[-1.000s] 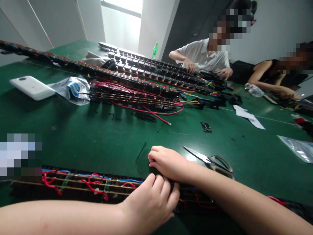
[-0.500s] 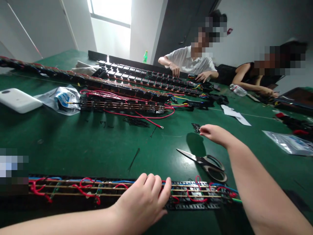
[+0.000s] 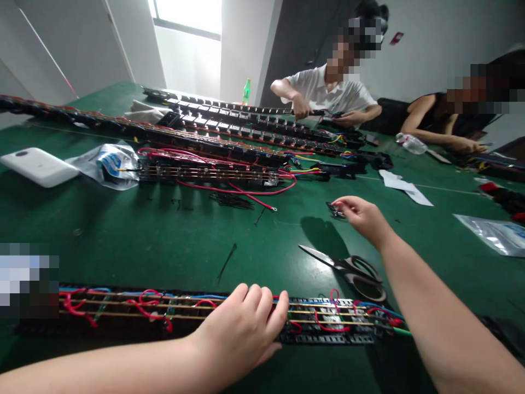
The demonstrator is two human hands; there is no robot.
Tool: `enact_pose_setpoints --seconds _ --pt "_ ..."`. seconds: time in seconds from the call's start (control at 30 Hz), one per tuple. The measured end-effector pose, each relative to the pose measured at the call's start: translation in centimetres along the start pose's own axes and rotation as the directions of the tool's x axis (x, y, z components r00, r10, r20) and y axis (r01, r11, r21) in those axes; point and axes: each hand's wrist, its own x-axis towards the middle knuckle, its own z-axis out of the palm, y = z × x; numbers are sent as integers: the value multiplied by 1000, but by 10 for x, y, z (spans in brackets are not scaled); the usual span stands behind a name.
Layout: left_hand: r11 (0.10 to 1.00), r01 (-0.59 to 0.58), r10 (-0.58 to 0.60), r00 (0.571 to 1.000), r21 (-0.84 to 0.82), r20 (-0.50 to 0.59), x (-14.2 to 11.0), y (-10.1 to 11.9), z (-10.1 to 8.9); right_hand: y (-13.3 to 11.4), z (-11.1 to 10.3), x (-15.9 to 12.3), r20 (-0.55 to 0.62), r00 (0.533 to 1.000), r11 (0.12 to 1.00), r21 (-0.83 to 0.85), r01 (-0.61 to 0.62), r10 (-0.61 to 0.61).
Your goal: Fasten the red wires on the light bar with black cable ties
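Note:
My left hand (image 3: pixel 241 328) lies flat on a long black wired strip (image 3: pixel 324 323) with red and blue wires, at the near edge of the green table (image 3: pixel 164 235); its fingers are stretched out. My right hand (image 3: pixel 361 214) reaches across the table and pinches a small black part (image 3: pixel 334 209) lying on the green surface. A pair of scissors (image 3: pixel 348 268) lies shut between the strip and my right hand.
More black wired strips (image 3: pixel 213 172) with red wires cross the table's middle and far side. A white box (image 3: pixel 39 166) and a plastic bag (image 3: pixel 109 164) sit at left, another bag (image 3: pixel 496 232) at right. Two people work at the far edge.
My right hand left the near strip, reached out past the scissors and closed its fingertips on the small black part. My left hand stayed on the strip.

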Motion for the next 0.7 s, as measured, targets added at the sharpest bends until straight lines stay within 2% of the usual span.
enact_pose_setpoints --seconds 0.07,0.13,0.23,0.3,0.43,0.53,0.6,0.7 --pt "1000 1 -1 1000 -7 8 0 0 -1 -44 3 -3 44 987 988 38 151 -152" --pt "1000 0 0 1000 -14 11 1 -1 -2 -93 10 -6 109 947 953 64 295 -301" --pt "1000 -3 3 1000 -17 17 1 -1 -2 -155 25 -8 170 883 899 95 428 -438" --pt "1000 -2 2 1000 -16 15 0 -1 -1 -181 38 -5 194 843 865 140 482 -502" --pt "1000 -7 6 1000 -14 -15 0 -2 -1 -205 62 8 256 768 809 218 546 -588" --pt "1000 -7 6 1000 -27 -29 0 -6 0 -213 71 13 300 761 818 189 544 -575" --pt "999 -5 4 1000 -43 -26 1 -10 1 -215 69 10 335 765 832 141 536 -550" --pt "998 -10 9 1000 -66 -9 3 -17 1 -207 50 -1 399 778 860 58 507 -485"
